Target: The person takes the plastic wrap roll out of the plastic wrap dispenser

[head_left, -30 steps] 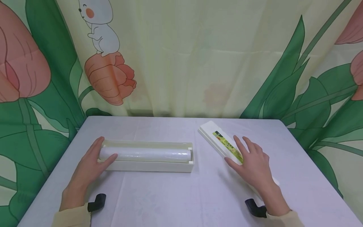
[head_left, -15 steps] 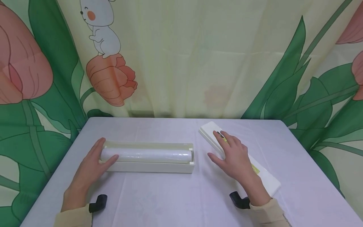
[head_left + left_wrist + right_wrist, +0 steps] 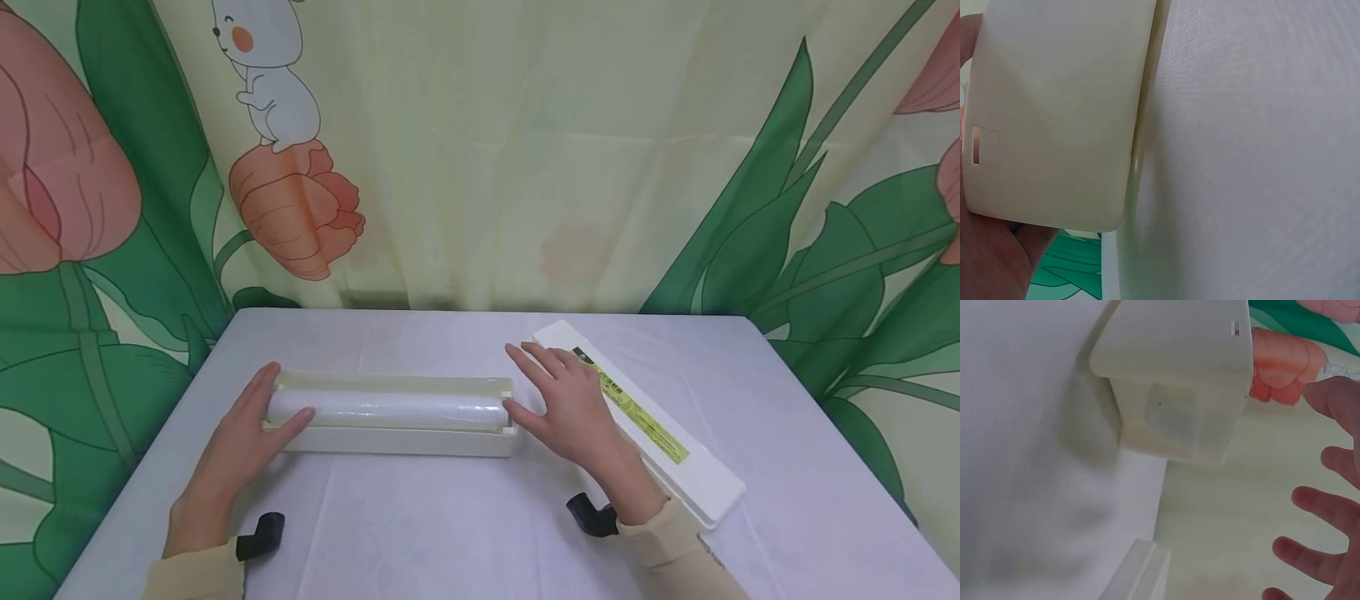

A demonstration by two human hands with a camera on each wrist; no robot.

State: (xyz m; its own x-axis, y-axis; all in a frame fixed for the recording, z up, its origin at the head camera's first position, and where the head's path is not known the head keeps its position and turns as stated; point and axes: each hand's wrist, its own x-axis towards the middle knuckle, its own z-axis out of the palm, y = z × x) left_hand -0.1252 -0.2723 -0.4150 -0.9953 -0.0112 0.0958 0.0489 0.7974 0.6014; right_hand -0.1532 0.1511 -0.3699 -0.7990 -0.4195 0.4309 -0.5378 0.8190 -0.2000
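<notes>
A long cream dispenser box point(image 3: 397, 442) lies crosswise on the table, its top uncovered. Inside rests a shiny white roll of plastic film point(image 3: 405, 410). My left hand point(image 3: 232, 442) holds the box's left end, thumb toward the front and fingers behind. The left wrist view shows the box's front wall point(image 3: 1054, 125) close up, with the hand around that end. My right hand point(image 3: 566, 412) is raised at the box's right end, fingers spread and holding nothing. In the right wrist view, the fingers point(image 3: 1322, 506) stand apart from the box's end wall point(image 3: 1172, 419).
A long white lid point(image 3: 705, 479) with a yellow-green label point(image 3: 637, 408) lies slantwise to the right, partly behind the right forearm. Black curved pieces point(image 3: 261, 536) stick out at both wrists. A white cloth point(image 3: 420, 533) covers the table; a printed curtain point(image 3: 480, 167) hangs behind.
My right hand has moved left from above the lid to the box's right end, uncovering more of the lid. The left hand stays at the box's left end.
</notes>
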